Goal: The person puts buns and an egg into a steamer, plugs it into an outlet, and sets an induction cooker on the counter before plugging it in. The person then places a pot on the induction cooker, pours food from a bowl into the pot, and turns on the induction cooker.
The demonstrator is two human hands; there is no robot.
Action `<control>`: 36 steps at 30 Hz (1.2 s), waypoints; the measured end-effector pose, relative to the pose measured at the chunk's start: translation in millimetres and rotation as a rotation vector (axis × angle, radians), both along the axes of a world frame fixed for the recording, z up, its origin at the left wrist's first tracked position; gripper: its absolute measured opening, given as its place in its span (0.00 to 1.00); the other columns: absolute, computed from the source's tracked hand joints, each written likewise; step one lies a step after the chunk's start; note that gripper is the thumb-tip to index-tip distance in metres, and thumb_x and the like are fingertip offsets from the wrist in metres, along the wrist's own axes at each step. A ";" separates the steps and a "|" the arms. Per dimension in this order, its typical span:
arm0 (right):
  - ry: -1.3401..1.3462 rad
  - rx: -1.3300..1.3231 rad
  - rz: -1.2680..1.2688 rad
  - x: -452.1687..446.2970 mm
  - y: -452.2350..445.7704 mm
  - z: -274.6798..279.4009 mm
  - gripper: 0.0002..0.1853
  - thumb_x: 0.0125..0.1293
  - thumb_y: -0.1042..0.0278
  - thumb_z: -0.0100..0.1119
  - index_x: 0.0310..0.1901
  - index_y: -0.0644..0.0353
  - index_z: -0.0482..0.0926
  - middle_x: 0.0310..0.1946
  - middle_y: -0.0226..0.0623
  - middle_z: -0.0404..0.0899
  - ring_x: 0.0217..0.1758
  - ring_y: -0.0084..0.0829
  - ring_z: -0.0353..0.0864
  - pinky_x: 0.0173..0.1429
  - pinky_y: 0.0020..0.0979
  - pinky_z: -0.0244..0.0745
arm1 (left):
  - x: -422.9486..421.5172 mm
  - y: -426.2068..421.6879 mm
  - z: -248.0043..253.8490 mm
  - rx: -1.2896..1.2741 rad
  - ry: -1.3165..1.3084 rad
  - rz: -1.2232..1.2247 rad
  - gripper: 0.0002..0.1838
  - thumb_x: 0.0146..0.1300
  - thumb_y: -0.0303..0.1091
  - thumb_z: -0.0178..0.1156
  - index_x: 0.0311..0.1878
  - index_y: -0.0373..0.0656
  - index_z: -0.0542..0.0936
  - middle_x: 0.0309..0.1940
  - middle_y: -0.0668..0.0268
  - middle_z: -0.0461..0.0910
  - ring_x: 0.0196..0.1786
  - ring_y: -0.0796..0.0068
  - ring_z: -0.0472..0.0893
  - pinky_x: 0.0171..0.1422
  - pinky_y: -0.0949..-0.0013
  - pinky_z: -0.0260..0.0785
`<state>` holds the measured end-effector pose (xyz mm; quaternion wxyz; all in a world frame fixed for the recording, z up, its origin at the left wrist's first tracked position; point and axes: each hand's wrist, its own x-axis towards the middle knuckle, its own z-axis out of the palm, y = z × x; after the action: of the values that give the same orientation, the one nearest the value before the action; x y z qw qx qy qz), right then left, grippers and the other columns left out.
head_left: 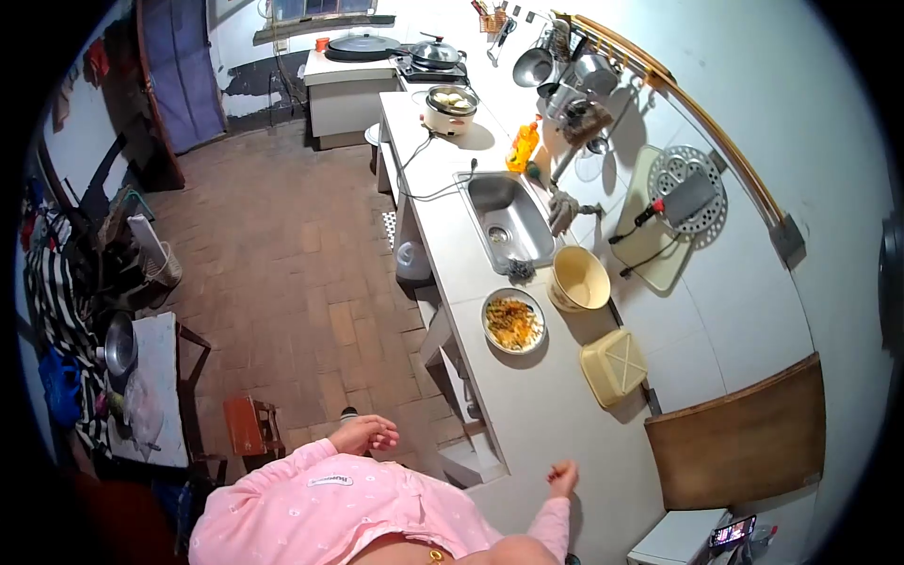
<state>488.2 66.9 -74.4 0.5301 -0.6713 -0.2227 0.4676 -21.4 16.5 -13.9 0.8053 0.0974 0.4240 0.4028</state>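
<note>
- Nearest is the person's pink top (330, 499), its sleeves reaching to both wrists.
- The left grip (365, 434) hangs left of the bench, above the brick floor (282, 254), half open with its fingers loosely bent.
- The right grip (563, 478) is over the near end of the white bench (589, 452), fingers curled; whether it is fully closed, or touches the bench, I cannot tell.
- A brown board (739, 438) stands against the wall to the right.
- Beyond the right grip, near the wall, is a yellow basket (613, 368), the closest of the bench's things to that grip.
- A round bowl (540, 341) of orange and green food sits just left of the basket, nearer the bench's front edge.
- Behind these stands a cream bucket (580, 279), beside a dark scrubber (520, 270) at the rim of the steel sink (497, 202).
- Past the sink are an orange bottle (523, 146) and an uncovered cooker (448, 121) holding pale pieces.
- Farthest along, a lidded pan (435, 54) rests on a stove (428, 72).
</note>
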 end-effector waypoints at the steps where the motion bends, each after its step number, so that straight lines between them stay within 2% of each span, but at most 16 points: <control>1: 0.084 0.008 0.017 -54.0 29.6 7.1 0.16 0.65 0.52 0.42 0.26 0.54 0.68 0.17 0.28 0.68 0.14 0.24 0.63 0.17 0.24 0.58 | -21.9 16.5 -1.9 0.036 -0.014 0.052 0.10 0.66 0.27 0.45 0.47 0.35 0.72 0.40 0.56 0.79 0.40 0.68 0.81 0.46 0.67 0.75; 2: 0.217 -0.004 0.137 -78.0 43.6 5.2 0.15 0.66 0.54 0.41 0.27 0.53 0.68 0.18 0.28 0.68 0.15 0.24 0.63 0.19 0.25 0.59 | -29.7 18.7 -7.7 0.040 -0.055 0.096 0.10 0.66 0.27 0.45 0.46 0.35 0.72 0.39 0.56 0.79 0.40 0.68 0.81 0.45 0.67 0.75; 3: 0.299 -0.020 0.154 -199.1 69.9 1.5 0.15 0.66 0.54 0.42 0.28 0.53 0.68 0.19 0.29 0.69 0.17 0.24 0.66 0.19 0.24 0.60 | -110.4 36.1 8.6 0.082 0.009 0.120 0.10 0.66 0.27 0.45 0.46 0.35 0.72 0.39 0.57 0.79 0.40 0.68 0.81 0.45 0.67 0.75; 4: 0.480 -0.017 0.336 -236.5 78.3 -2.8 0.15 0.66 0.54 0.42 0.31 0.55 0.70 0.21 0.34 0.73 0.18 0.25 0.69 0.20 0.24 0.62 | -133.2 35.6 24.0 0.111 0.040 0.156 0.10 0.67 0.29 0.46 0.47 0.35 0.72 0.39 0.58 0.79 0.39 0.69 0.80 0.45 0.67 0.75; 6: 0.525 -0.085 0.416 -316.3 117.7 11.4 0.15 0.66 0.54 0.43 0.40 0.59 0.72 0.31 0.42 0.78 0.20 0.26 0.71 0.21 0.25 0.64 | -173.3 54.0 44.9 0.120 0.120 0.270 0.10 0.67 0.30 0.47 0.47 0.36 0.72 0.39 0.58 0.79 0.39 0.70 0.80 0.46 0.68 0.74; 8: 0.470 -0.108 0.532 -392.7 150.7 35.8 0.15 0.65 0.56 0.47 0.44 0.59 0.71 0.32 0.41 0.78 0.21 0.26 0.73 0.22 0.24 0.66 | -218.7 64.1 56.9 0.130 0.121 0.339 0.11 0.66 0.31 0.48 0.47 0.36 0.72 0.39 0.59 0.79 0.39 0.71 0.79 0.46 0.69 0.74; 12: 0.208 -0.116 0.751 -500.3 215.7 72.0 0.14 0.64 0.60 0.52 0.47 0.56 0.71 0.33 0.39 0.78 0.22 0.24 0.74 0.23 0.22 0.67 | -291.2 115.2 73.1 0.175 0.141 0.393 0.12 0.66 0.32 0.49 0.48 0.36 0.72 0.39 0.59 0.78 0.40 0.72 0.79 0.46 0.69 0.74; 13: 0.079 -0.112 0.833 -512.8 228.4 68.6 0.14 0.61 0.62 0.57 0.46 0.57 0.72 0.33 0.39 0.79 0.27 0.27 0.77 0.29 0.26 0.72 | -298.6 127.2 66.6 0.178 0.115 0.361 0.12 0.66 0.33 0.50 0.48 0.36 0.72 0.40 0.59 0.78 0.41 0.72 0.79 0.46 0.70 0.73; 16: -0.639 0.339 0.966 -558.0 264.4 71.4 0.16 0.58 0.62 0.61 0.44 0.60 0.73 0.33 0.42 0.79 0.33 0.35 0.79 0.38 0.31 0.74 | -314.4 179.2 61.9 0.192 0.040 0.221 0.12 0.66 0.33 0.50 0.49 0.36 0.72 0.41 0.58 0.78 0.41 0.72 0.79 0.47 0.70 0.73; 17: -0.703 0.228 0.994 -568.7 275.3 80.2 0.20 0.52 0.59 0.65 0.44 0.60 0.73 0.36 0.46 0.79 0.42 0.43 0.79 0.46 0.36 0.73 | -319.1 197.9 57.3 0.207 -0.019 0.184 0.12 0.66 0.33 0.51 0.49 0.36 0.72 0.42 0.58 0.78 0.42 0.72 0.79 0.49 0.70 0.73; 24: -0.673 0.351 0.924 -643.9 419.7 78.2 0.19 0.52 0.62 0.66 0.43 0.60 0.74 0.37 0.46 0.78 0.41 0.43 0.79 0.45 0.34 0.74 | -400.8 348.5 48.3 0.300 0.032 0.167 0.11 0.67 0.31 0.48 0.48 0.36 0.72 0.40 0.58 0.79 0.41 0.71 0.80 0.48 0.69 0.74; 25: -0.662 0.412 0.870 -654.9 450.5 76.2 0.17 0.52 0.67 0.65 0.43 0.62 0.74 0.35 0.43 0.78 0.38 0.36 0.78 0.44 0.30 0.73 | -419.2 374.4 51.8 0.259 0.062 0.182 0.11 0.67 0.31 0.48 0.48 0.35 0.72 0.40 0.58 0.79 0.41 0.71 0.80 0.48 0.70 0.73; 29: -0.501 0.399 0.757 -697.2 562.4 89.1 0.18 0.52 0.69 0.65 0.46 0.63 0.75 0.38 0.38 0.78 0.40 0.27 0.77 0.46 0.27 0.72 | -484.8 460.8 62.7 0.262 0.144 0.240 0.13 0.66 0.33 0.49 0.49 0.36 0.71 0.40 0.59 0.79 0.40 0.72 0.80 0.46 0.70 0.73; 30: -0.452 0.411 0.743 -710.3 594.2 92.0 0.19 0.52 0.70 0.65 0.47 0.62 0.74 0.38 0.43 0.77 0.41 0.33 0.78 0.47 0.29 0.72 | -502.8 486.5 73.5 0.288 0.162 0.257 0.13 0.66 0.33 0.49 0.49 0.36 0.71 0.40 0.59 0.79 0.40 0.72 0.79 0.46 0.70 0.73; 32: -0.396 0.465 0.711 -729.4 657.6 110.1 0.20 0.52 0.72 0.64 0.48 0.62 0.74 0.40 0.43 0.77 0.42 0.33 0.77 0.48 0.29 0.72 | -526.2 524.6 81.1 0.317 0.175 0.294 0.12 0.66 0.32 0.48 0.49 0.36 0.71 0.40 0.59 0.79 0.40 0.73 0.79 0.46 0.70 0.73; 36: -0.631 0.687 0.635 -767.6 786.4 162.4 0.20 0.51 0.74 0.63 0.48 0.61 0.74 0.41 0.41 0.74 0.44 0.35 0.75 0.48 0.30 0.71 | -562.8 586.5 84.4 0.260 0.171 0.332 0.12 0.66 0.31 0.48 0.48 0.36 0.71 0.40 0.58 0.78 0.40 0.70 0.79 0.47 0.69 0.72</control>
<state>-279.3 853.2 88.0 0.4591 -0.4675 -0.7011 0.2814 -584.2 603.0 70.4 0.6699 0.1631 0.4452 0.5713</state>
